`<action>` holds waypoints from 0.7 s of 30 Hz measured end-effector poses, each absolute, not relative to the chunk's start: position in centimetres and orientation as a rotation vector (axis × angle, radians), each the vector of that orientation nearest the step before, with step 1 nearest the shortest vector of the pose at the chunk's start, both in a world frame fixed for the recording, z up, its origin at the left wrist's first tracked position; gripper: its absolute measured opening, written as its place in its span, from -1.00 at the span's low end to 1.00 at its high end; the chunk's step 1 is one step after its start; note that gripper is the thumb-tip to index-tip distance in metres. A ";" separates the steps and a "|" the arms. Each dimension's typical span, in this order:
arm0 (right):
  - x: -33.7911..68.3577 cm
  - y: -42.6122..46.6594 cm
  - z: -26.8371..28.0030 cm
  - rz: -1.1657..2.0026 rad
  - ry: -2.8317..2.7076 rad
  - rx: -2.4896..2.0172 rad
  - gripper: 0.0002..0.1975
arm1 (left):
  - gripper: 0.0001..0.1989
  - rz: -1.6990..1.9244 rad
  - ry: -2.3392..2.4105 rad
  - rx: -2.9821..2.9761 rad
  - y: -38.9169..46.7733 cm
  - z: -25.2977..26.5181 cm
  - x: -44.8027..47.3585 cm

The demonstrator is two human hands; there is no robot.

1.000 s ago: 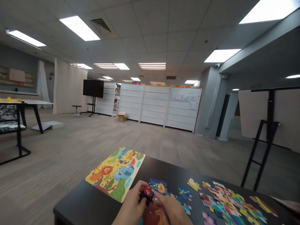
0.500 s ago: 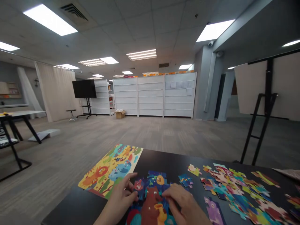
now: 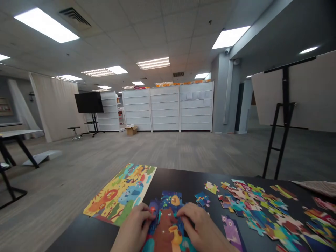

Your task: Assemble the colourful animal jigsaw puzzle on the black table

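Note:
Partly joined jigsaw puzzle (image 3: pixel 165 227) with a brown bear on a dark blue ground lies between my hands at the table's near edge. My left hand (image 3: pixel 135 224) has its fingers curled and closed at the left side, on a blue puzzle piece (image 3: pixel 153 207) with a red figure; the fingers cover part of it. On the opposite side, my right hand (image 3: pixel 198 224) is bent with thumb and fingertips closed at the puzzle's right edge, on a dark blue piece mostly hidden beneath them. A picture sheet (image 3: pixel 123 192) with a lion and an elephant lies left of the puzzle.
Loose puzzle pieces (image 3: pixel 258 206) spread over the right of the black table (image 3: pixel 181 178). A blue piece (image 3: pixel 202 199), a yellow-green piece (image 3: pixel 211 187) and a purple piece (image 3: pixel 232 231) lie nearer my right hand. An easel (image 3: pixel 280 140) stands beyond the table.
My left hand has closed its fingers and come down onto the blue piece at the puzzle's left side. My right hand stays at the right edge. The camera view has turned slightly right.

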State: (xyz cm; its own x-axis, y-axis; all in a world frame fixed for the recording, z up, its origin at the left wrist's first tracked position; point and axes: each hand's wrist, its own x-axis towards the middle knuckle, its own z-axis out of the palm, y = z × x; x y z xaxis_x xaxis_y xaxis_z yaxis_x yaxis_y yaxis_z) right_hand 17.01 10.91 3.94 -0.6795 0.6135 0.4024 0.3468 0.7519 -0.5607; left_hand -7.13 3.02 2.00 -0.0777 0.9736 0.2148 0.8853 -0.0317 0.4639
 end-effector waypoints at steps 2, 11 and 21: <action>17.0 11.0 3.8 0.590 -2.362 -0.750 -0.76 | -0.58 0.583 2.086 2.079 2.6 3.1 -6.4; 17.0 11.1 3.4 0.621 -2.360 -0.798 -0.75 | -0.53 0.557 2.005 2.350 1.2 3.1 -7.5; 17.2 11.2 2.9 0.587 -2.335 -0.807 -0.74 | -0.28 1.064 2.234 2.497 1.6 1.4 -7.7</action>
